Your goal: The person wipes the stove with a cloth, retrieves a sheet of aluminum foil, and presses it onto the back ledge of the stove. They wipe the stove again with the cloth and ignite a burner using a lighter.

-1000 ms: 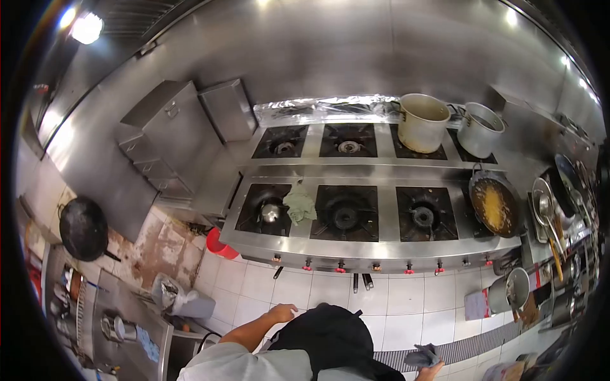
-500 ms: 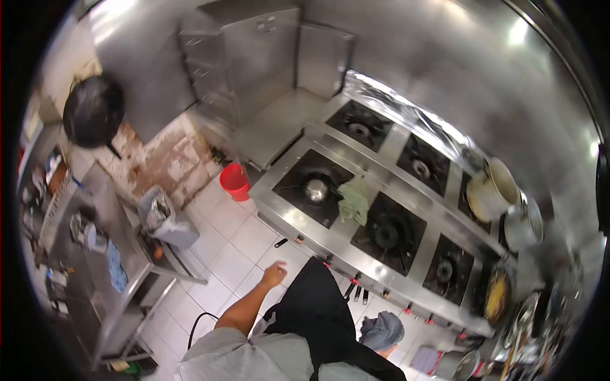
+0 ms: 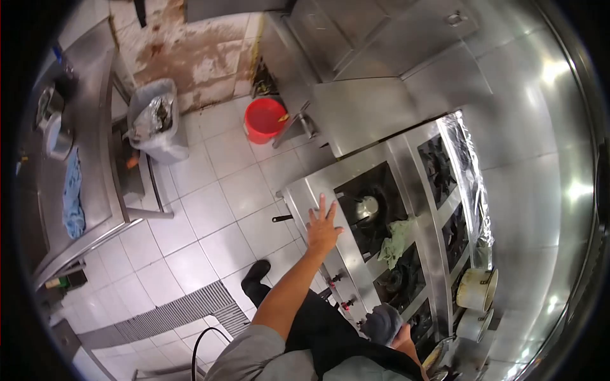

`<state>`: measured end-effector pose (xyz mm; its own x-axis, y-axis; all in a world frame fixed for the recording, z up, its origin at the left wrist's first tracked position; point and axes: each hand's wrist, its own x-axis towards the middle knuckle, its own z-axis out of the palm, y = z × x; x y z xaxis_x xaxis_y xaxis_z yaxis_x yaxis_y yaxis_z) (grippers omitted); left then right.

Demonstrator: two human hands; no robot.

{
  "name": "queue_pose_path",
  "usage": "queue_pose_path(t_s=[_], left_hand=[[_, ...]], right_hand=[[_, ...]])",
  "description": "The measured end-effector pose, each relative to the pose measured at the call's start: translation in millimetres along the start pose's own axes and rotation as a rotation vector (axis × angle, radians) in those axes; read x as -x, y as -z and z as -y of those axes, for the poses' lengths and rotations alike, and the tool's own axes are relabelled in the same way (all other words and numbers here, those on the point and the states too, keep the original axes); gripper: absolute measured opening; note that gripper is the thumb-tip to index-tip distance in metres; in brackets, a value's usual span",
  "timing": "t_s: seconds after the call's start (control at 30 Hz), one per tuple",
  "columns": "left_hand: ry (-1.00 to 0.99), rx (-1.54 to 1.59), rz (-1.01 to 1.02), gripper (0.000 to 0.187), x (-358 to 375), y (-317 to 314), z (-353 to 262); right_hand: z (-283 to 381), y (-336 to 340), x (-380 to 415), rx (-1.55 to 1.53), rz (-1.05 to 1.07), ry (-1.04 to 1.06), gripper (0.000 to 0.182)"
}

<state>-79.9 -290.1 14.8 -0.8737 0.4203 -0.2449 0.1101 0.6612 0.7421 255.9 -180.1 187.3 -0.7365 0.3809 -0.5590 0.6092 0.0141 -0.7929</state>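
My left hand (image 3: pixel 324 227) is spread, fingers apart, on the steel front edge of the stove (image 3: pixel 310 190), near its corner. At the lower right, my right hand (image 3: pixel 401 336) is closed on a dark grey cloth (image 3: pixel 383 324), bunched up beside the stove's front. A green cloth (image 3: pixel 395 242) lies across the divider between two front burners. Left of it is a burner with a round metal cap (image 3: pixel 366 208). The fingers of my right hand are partly hidden by the grey cloth.
A red bucket (image 3: pixel 265 120) and a grey bin (image 3: pixel 170 143) stand on the tiled floor. A steel table (image 3: pixel 95 171) with a blue cloth (image 3: pixel 73 197) is at left. Pots (image 3: pixel 473 291) sit at the stove's far end. A floor grate (image 3: pixel 171 314) lies behind.
My view has turned, bringing the bucket and near stove corner closer. My left hand has moved onto the stove edge and spread its fingers. My right hand still grips the grey cloth, now nearer the stove.
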Motion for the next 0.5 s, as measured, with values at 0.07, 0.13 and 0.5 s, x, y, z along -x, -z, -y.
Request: queue_pose_path(t_s=[0.07,0.13,0.5], left_hand=[[-0.002,-0.013,0.004,0.085,-1,2,4],[-0.02,-0.032,0.06,0.086,-2,2,4],[-0.039,-0.024,0.135,0.082,-8,-4,10]], right_hand=[[1,10,-38,-0.815,0.018,-0.482,0.061],[2,1,-58,-0.803,0.014,-0.486,0.058],[-28,-36,-101,-0.825,0.16,-0.707,0.053]])
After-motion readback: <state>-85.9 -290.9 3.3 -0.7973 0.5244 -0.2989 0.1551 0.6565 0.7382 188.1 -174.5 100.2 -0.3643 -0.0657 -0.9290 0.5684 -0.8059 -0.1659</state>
